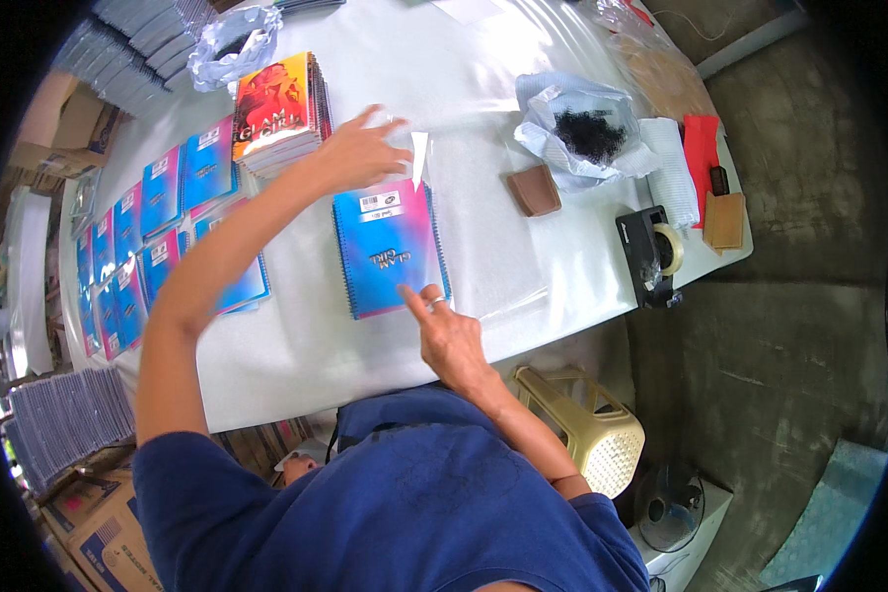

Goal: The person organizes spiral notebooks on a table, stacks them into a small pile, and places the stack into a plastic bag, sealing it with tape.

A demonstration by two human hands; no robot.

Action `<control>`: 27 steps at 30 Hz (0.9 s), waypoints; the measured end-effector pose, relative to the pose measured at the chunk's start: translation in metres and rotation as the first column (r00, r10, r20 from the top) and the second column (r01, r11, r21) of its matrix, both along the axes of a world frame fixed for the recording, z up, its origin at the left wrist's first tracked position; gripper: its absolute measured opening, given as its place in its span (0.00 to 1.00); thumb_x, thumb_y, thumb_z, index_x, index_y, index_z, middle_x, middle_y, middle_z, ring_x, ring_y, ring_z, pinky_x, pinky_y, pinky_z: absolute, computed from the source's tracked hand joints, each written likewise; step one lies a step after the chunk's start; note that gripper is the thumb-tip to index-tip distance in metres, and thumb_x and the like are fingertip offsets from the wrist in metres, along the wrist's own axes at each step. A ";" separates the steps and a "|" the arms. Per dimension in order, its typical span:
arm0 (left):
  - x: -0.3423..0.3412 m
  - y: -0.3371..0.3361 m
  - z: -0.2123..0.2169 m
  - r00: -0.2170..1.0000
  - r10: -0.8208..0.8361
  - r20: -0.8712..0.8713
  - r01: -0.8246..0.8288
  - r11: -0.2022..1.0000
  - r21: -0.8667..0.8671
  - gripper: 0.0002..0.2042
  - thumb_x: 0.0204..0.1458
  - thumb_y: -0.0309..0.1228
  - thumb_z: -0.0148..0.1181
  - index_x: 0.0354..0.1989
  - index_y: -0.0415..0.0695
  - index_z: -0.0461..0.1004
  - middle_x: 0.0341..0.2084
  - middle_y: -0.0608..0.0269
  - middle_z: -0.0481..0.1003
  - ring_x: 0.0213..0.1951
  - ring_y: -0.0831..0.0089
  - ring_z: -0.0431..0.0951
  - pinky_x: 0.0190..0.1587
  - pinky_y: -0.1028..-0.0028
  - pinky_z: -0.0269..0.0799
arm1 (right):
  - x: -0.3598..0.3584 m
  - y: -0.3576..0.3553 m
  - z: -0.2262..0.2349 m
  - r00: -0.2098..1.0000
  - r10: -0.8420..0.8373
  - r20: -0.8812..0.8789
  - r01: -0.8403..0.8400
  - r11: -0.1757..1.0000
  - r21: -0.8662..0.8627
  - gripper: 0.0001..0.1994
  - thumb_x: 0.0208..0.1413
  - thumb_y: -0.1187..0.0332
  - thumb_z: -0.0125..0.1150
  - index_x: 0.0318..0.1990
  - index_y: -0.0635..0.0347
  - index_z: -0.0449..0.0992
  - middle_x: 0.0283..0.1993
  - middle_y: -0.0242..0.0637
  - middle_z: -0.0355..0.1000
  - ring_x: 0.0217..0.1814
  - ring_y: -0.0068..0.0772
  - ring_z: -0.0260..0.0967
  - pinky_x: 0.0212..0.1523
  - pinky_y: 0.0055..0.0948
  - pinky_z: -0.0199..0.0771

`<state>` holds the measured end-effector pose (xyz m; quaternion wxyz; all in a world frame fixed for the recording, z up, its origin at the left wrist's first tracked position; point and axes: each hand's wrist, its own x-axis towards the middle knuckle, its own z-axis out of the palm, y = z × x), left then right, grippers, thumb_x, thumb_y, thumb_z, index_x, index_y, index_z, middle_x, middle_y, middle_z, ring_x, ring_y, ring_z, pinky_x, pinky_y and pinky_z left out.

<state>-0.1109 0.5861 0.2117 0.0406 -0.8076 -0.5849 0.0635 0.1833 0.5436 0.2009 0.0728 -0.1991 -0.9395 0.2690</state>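
A blue-and-pink spiral notebook (393, 252) lies on the white table in front of me, with white labels near its far edge. Clear plastic film seems to spread over and to the right of it, showing mainly as glare and a faint edge. My left hand (363, 153) hovers at the notebook's far edge, fingers spread, beside a bright white strip (419, 158). At the near right corner is my right hand (449, 340), its index finger stretched onto the cover and a ring on one finger. Neither hand visibly grips anything.
Blue-and-pink notebooks (163, 189) lie in rows at left, beside a stack with a red-and-yellow cover (271, 104). Rightward are a paper-lined holder of black coils (589, 135), a brown block (535, 190) and a tape dispenser (643, 257). A cream stool (607, 444) stands below the table edge.
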 end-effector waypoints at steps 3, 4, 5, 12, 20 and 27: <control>0.021 -0.054 -0.026 0.819 0.424 0.386 -0.520 0.834 0.186 0.27 0.48 0.43 0.61 0.59 0.55 0.66 0.64 0.53 0.55 0.67 0.49 0.51 0.62 0.46 0.52 | -0.012 -0.015 -0.028 0.989 0.115 -0.089 -0.111 0.992 0.052 0.27 0.42 0.84 0.53 0.55 0.62 0.65 0.50 0.51 0.65 0.28 0.42 0.73 0.22 0.37 0.72; 0.044 -0.065 -0.044 0.601 0.475 0.643 -0.691 0.713 0.118 0.32 0.48 0.44 0.62 0.62 0.54 0.61 0.66 0.47 0.51 0.67 0.45 0.49 0.62 0.45 0.52 | -0.016 -0.017 -0.037 0.986 0.153 -0.072 -0.149 0.987 0.060 0.27 0.42 0.82 0.54 0.55 0.64 0.63 0.50 0.52 0.64 0.29 0.41 0.74 0.22 0.37 0.72; 0.064 -0.074 -0.059 0.317 0.458 0.830 -0.814 0.581 -0.010 0.37 0.47 0.46 0.63 0.66 0.53 0.56 0.67 0.42 0.47 0.67 0.42 0.47 0.62 0.44 0.51 | -0.019 -0.019 -0.044 0.985 0.168 -0.047 -0.165 0.984 0.069 0.26 0.43 0.82 0.54 0.55 0.64 0.63 0.50 0.52 0.64 0.30 0.41 0.74 0.23 0.37 0.73; 0.120 -0.119 -0.130 -0.112 0.527 0.842 -0.888 0.327 -0.323 0.49 0.44 0.40 0.68 0.68 0.38 0.39 0.66 0.35 0.43 0.68 0.45 0.42 0.65 0.57 0.51 | -0.022 -0.036 -0.061 0.931 0.348 0.111 -0.356 0.933 0.058 0.24 0.44 0.80 0.56 0.52 0.64 0.63 0.54 0.54 0.59 0.42 0.44 0.73 0.30 0.38 0.76; 0.120 -0.120 -0.137 -0.149 0.451 0.880 -0.863 0.375 -0.338 0.48 0.45 0.35 0.67 0.67 0.34 0.38 0.65 0.36 0.46 0.67 0.48 0.47 0.66 0.62 0.50 | 0.031 0.020 -0.022 0.783 0.618 -0.075 -0.429 0.448 -0.785 0.14 0.47 0.83 0.56 0.43 0.63 0.74 0.43 0.42 0.71 0.36 0.35 0.72 0.33 0.30 0.73; 0.124 -0.113 -0.135 -0.102 0.506 0.857 -0.884 0.349 -0.312 0.47 0.46 0.34 0.66 0.67 0.34 0.38 0.65 0.36 0.46 0.67 0.48 0.47 0.65 0.62 0.53 | 0.008 0.055 -0.053 0.944 0.123 -0.305 -0.164 0.980 -0.114 0.15 0.46 0.81 0.59 0.43 0.58 0.76 0.48 0.39 0.72 0.47 0.37 0.70 0.45 0.33 0.70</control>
